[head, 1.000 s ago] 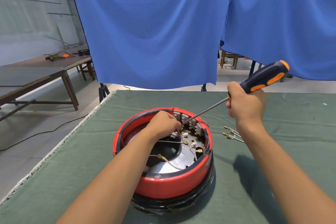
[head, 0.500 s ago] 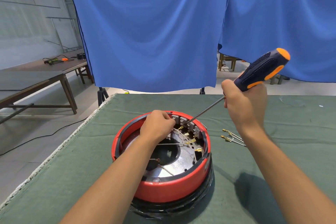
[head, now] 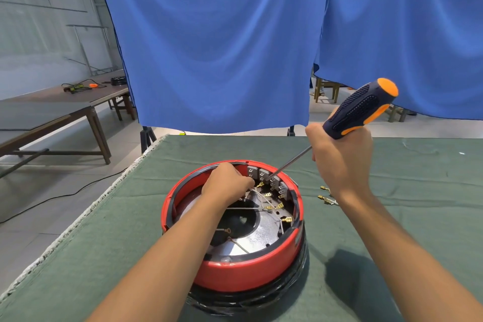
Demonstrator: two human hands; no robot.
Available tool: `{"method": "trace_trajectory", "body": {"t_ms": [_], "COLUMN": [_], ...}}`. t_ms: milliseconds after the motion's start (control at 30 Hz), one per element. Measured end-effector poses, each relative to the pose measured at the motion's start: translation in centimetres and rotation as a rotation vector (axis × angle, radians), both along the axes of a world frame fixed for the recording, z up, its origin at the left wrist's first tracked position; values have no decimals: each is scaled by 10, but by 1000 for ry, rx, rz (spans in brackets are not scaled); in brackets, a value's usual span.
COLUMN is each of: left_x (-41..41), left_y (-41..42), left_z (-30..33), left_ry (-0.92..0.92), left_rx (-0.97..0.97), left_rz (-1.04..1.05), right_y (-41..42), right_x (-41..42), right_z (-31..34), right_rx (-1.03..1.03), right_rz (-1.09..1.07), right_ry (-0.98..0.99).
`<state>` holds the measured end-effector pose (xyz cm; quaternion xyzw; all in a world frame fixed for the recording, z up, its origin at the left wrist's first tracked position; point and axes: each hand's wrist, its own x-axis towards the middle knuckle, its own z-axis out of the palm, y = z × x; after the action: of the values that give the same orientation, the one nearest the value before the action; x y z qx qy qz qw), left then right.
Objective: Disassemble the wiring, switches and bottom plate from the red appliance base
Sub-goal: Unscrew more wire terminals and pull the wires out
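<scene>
The round red appliance base (head: 243,273) lies open side up on the green cloth. Inside are a silver bottom plate (head: 264,234), a row of grey switches (head: 270,180) at the far wall and thin wires with brass terminals (head: 269,207). My left hand (head: 227,183) reaches into the base with curled fingers by the switches; what it holds is hidden. My right hand (head: 339,157) grips a black and orange screwdriver (head: 360,108), whose tip rests among the switches.
Loose wires with brass terminals (head: 325,195) lie on the green cloth-covered table (head: 418,191) right of the base. A blue curtain (head: 222,47) hangs behind. A wooden bench (head: 52,112) with tools stands far left.
My right hand has lifted the screwdriver handle higher and steeper, the tip staying at the switches. The left hand stays inside the base by the switches.
</scene>
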<state>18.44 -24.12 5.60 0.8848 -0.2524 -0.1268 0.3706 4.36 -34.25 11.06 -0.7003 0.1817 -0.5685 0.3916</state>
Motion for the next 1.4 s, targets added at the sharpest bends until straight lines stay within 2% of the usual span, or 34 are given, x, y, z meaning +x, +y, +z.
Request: {"method": "trace_trajectory", "body": {"t_ms": [267,433,700,1000,1400], "left_x": [0,0,2,1,2], "left_y": [-4,-3,-2,-1,-3], "left_z": [1,0,-2,-1,-2], "left_ry": [33,27,5,25,72], "left_rx": [46,29,-35,-29,-22], "left_rz": [4,2,-49,-22,-40], "right_y": [4,7,9,10,-3], "right_x": [0,4,4,9,12], "right_z": [0,-5,-2,-12,-11], "right_rx": [10,-47,-3,-32,130], "right_rz": [17,15,9,18,64], "right_ry": [-26,19,-75,-49,-31]}}
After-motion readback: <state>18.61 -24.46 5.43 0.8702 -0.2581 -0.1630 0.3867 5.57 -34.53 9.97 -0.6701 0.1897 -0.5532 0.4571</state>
